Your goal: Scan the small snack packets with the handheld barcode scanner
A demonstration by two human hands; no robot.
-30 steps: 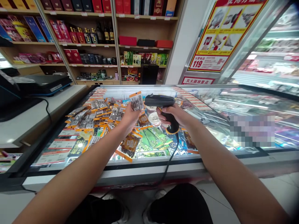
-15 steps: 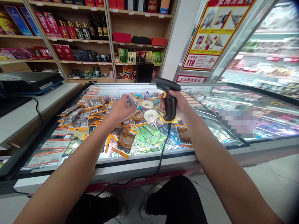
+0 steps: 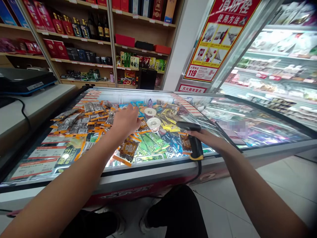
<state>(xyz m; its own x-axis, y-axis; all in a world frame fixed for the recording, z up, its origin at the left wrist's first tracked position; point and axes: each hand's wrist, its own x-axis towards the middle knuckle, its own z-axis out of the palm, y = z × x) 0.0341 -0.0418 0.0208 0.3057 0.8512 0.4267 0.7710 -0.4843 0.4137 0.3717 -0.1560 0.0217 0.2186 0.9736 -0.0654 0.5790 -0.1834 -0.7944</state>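
Observation:
My left hand (image 3: pixel 125 121) is over the middle of the snack packets, its thumb apart from the fingers and no packet showing in it. The far fingertips are partly hidden behind the back of the hand. My right hand (image 3: pixel 206 138) is wrapped round the handle of a black and yellow barcode scanner (image 3: pixel 196 145), low over the front right of the glass lid. A brown and orange packet (image 3: pixel 185 142) lies just left of the scanner. Nearer my left forearm is another such packet (image 3: pixel 128 150). A heap of silver and orange packets (image 3: pixel 79 121) lies to the left.
Two round white-lidded tubs (image 3: pixel 153 123) show near the middle of the chest freezer (image 3: pixel 158 165). Green packs (image 3: pixel 152 143) are visible under the glass. A black scale (image 3: pixel 23 81) stands on the left counter. The scanner's cable hangs over the freezer's front edge.
My right hand has lowered the scanner toward the front right. The packet that stuck out of my left hand no longer shows there. The view has turned slightly right.

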